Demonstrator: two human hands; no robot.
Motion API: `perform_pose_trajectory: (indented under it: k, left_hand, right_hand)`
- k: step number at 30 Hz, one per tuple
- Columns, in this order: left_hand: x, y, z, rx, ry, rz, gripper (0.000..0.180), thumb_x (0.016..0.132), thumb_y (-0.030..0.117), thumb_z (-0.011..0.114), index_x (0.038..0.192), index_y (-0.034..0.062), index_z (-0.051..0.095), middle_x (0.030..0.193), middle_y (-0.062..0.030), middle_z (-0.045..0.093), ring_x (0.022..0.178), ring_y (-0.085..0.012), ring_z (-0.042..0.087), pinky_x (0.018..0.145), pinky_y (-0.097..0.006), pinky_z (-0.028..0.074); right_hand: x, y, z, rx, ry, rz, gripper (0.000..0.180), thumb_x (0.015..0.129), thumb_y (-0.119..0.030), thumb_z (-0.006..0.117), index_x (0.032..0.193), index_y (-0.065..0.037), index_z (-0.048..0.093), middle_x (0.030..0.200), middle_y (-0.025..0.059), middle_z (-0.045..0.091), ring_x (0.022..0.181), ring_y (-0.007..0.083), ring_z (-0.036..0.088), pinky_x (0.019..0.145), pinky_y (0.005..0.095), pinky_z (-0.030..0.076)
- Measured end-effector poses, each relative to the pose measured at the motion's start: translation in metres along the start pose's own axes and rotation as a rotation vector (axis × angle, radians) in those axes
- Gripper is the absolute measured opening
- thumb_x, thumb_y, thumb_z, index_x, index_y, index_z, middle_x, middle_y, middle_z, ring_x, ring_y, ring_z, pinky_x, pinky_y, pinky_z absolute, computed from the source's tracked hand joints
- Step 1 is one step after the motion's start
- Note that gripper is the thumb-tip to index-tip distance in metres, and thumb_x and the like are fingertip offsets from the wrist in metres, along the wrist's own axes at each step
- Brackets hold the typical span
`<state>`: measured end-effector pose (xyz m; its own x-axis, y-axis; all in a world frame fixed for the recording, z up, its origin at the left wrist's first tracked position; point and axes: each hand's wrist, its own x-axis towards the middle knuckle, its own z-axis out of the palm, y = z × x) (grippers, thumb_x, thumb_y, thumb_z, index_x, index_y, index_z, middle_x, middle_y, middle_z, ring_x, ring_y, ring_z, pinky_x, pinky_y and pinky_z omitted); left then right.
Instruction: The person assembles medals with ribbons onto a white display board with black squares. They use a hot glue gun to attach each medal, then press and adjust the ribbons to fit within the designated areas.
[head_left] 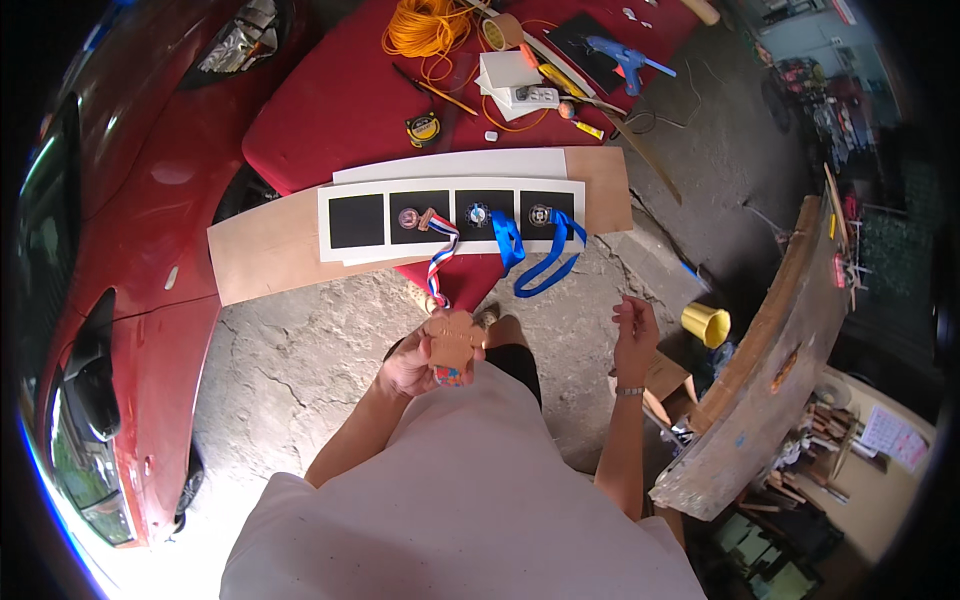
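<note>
In my left hand [408, 366] is a copper-coloured medal [455, 338] with a lobed edge, held flat in front of my shirt; a bit of colourful ribbon or print [447, 376] shows under it. My right hand [634, 328] is raised to the right with fingers loosely bent, nothing visible in it. Ahead lies a white board [325, 225] with a row of black squares. Three squares carry medals: a bronze medal [409, 218] on a red-white-blue ribbon [440, 262], a silver-blue medal [477, 215] and a dark round medal [540, 214], both with blue ribbons [546, 282].
Brown cardboard [265, 250] lies under the board on a red-covered table [320, 110]. Farther back are orange cord [425, 28], a tape measure [423, 128], a power strip [535, 96] and a blue glue gun [625, 62]. A red car [150, 230] stands left, a yellow bucket [706, 324] right.
</note>
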<state>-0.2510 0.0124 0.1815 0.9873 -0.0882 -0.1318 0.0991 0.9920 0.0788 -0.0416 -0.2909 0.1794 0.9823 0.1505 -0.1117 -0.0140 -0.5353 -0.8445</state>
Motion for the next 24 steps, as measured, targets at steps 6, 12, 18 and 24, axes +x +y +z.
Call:
perform_pose_trajectory:
  k: [6,12,18,24]
  left_hand:
    - [0.029,-0.020,0.000,-0.024,-0.034,-0.009,0.061,0.085,0.043,0.087,0.128,0.0106,0.060,0.125,-0.0248,0.065,0.111,-0.0394,0.070,0.084,-0.045,0.062]
    - [0.092,-0.061,0.000,-0.015,0.065,0.188,0.062,0.085,0.043,0.087,0.130,0.0111,0.058,0.124,-0.0263,0.065,0.106,-0.0386,0.071,0.083,-0.046,0.061]
    - [0.183,-0.114,0.024,-0.021,0.275,0.467,0.076,0.084,0.048,0.086,0.141,0.0116,0.053,0.123,-0.0264,0.065,0.099,-0.0373,0.071,0.083,-0.043,0.060]
    - [0.218,-0.145,0.031,-0.063,0.352,0.596,0.082,0.083,0.053,0.085,0.140,0.0034,0.055,0.120,-0.0192,0.068,0.094,-0.0344,0.071,0.079,-0.042,0.058]
  right_hand:
    - [0.085,0.020,-0.017,-0.122,0.029,-0.087,0.022,0.105,-0.021,0.065,0.118,-0.004,0.069,0.096,0.0045,0.071,0.082,0.0110,0.064,0.072,0.0267,0.052]
    - [0.296,0.044,-0.011,-0.177,0.015,-0.213,0.051,0.100,-0.034,0.073,0.137,-0.002,0.058,0.120,0.0130,0.068,0.110,0.0220,0.064,0.090,0.0369,0.054]
    - [0.497,0.054,0.057,-0.301,-0.212,-0.474,0.091,0.087,-0.050,0.083,0.151,0.003,0.045,0.147,0.0266,0.053,0.135,0.0367,0.054,0.111,0.0466,0.045]
    - [0.576,0.046,0.124,-0.252,-0.400,-0.560,0.096,0.081,-0.056,0.086,0.144,0.006,0.050,0.135,0.0269,0.061,0.121,0.0381,0.063,0.102,0.0452,0.051]
